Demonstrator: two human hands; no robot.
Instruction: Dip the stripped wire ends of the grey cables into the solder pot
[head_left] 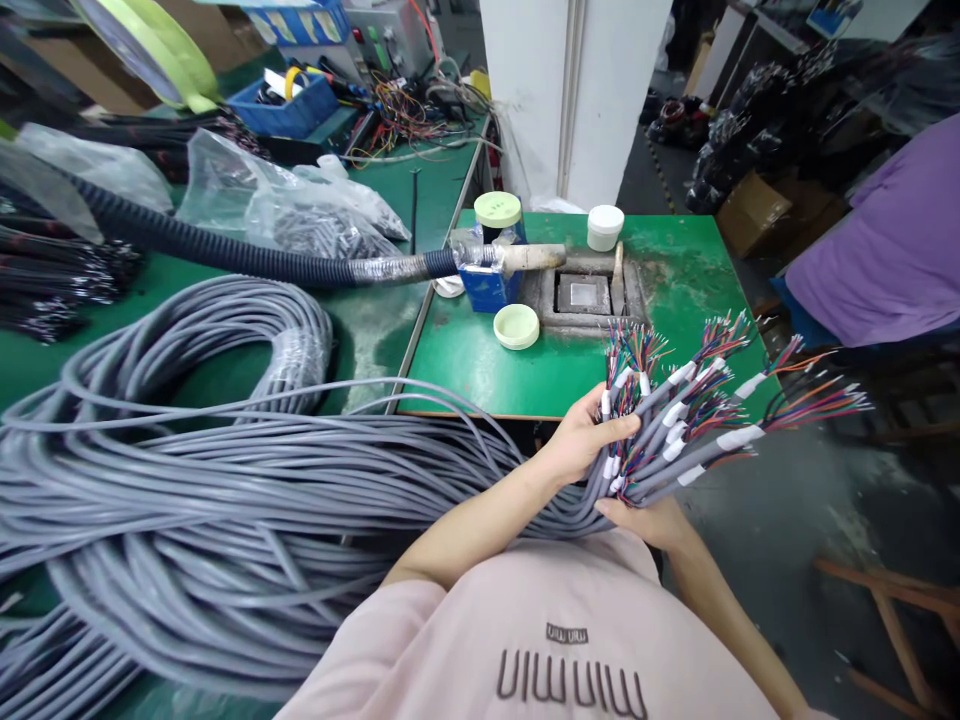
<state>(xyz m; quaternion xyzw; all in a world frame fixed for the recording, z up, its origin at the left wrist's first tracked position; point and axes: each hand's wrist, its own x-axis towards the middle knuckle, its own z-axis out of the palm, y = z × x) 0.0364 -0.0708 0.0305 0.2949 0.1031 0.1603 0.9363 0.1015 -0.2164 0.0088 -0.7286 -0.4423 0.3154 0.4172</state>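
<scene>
A thick bundle of grey cables spreads in front of my body. White tape bands mark the cable ends, and thin coloured wires with bare tips fan out beyond them. My left hand wraps around the bundle from the left, thumb lying across the top. From below, my right hand grips the same bundle, its fingers mostly hidden under the cables. The long grey cable lengths run left over the table, where a coil is bound with clear wrap.
On the green table stand a square solder pot, a pale green lid, a white tub and a blue box. A ribbed hose crosses from the left. Another person in a purple shirt is at right.
</scene>
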